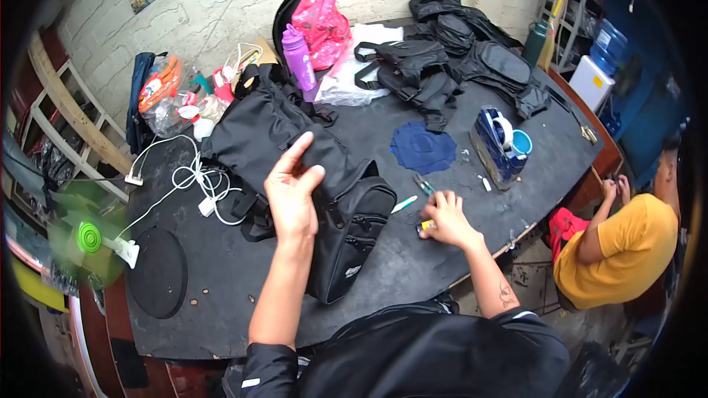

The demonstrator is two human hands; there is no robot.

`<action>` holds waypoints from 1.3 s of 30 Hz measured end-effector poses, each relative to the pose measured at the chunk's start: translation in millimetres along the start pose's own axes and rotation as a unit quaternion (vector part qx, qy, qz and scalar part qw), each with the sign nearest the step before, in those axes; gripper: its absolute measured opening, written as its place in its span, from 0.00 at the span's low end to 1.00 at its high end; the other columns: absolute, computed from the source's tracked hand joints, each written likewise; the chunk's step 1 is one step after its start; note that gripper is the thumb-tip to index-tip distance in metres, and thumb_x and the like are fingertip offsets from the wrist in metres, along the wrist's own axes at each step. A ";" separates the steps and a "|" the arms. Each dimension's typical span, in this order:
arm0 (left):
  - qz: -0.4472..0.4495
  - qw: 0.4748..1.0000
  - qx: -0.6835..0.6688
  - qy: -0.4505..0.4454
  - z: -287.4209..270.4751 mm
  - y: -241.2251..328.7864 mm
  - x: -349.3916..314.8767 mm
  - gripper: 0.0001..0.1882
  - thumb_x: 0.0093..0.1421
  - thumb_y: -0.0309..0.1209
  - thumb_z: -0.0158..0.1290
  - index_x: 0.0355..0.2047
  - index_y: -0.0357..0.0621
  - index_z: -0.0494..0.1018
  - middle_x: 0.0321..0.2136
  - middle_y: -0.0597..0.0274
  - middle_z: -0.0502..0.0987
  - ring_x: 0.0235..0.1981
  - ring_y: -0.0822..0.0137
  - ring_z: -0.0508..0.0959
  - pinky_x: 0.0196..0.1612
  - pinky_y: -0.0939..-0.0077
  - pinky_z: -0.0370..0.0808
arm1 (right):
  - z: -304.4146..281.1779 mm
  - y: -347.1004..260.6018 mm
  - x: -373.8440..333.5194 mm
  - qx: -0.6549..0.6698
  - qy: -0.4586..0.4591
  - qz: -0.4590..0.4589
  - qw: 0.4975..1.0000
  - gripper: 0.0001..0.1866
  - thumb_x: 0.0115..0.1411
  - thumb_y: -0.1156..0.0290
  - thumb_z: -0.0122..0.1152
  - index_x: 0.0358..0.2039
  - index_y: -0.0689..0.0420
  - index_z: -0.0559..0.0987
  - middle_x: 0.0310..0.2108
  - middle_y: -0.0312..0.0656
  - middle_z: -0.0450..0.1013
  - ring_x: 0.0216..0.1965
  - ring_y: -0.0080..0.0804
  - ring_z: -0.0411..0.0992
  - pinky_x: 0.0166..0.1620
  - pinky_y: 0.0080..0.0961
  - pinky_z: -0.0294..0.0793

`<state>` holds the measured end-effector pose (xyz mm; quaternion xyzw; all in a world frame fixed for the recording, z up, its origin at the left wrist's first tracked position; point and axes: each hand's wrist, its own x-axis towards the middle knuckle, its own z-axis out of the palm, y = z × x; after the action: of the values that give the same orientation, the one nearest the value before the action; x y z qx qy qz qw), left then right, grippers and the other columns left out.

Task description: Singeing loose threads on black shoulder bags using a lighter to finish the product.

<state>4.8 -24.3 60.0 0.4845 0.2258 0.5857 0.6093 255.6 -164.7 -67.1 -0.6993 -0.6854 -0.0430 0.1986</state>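
My left hand [293,195] is raised over a black backpack [343,191], its index finger and thumb apart and nothing between them. The backpack lies on the dark table with its zipped pocket side toward me. My right hand [448,221] is low over the table, right of the backpack, with curled fingers around a small yellow-and-black object [425,228]. Most of that object is hidden by the hand, so its kind is unclear. Just beyond those fingers lie a white-and-teal pen-like tool [404,204] and a small green-handled tool [423,185].
A blue fabric disc [422,147] and a tape dispenser [501,149] lie farther back. Black bags [413,74], a purple bottle [299,59] and a pink bag [322,22] crowd the far side. White cable [195,173] and a green fan [88,237] are left. Another person [619,254] sits right.
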 end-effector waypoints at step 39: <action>-0.056 0.973 -0.188 0.123 45.7 4.9 -22.1 0.22 0.67 0.43 0.38 0.38 0.33 0.71 0.32 0.58 0.74 0.35 0.70 0.73 0.42 0.77 0.71 | -50.1 -158.6 83.3 0.456 0.246 0.030 0.855 0.11 0.46 0.74 0.63 0.27 0.63 0.71 0.21 0.38 0.68 0.23 0.19 0.65 0.27 0.18 0.67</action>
<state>36.2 -60.5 77.3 0.2720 0.2116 0.6377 0.6889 116.3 -106.0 41.3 -0.5172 -0.5353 0.1099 0.6587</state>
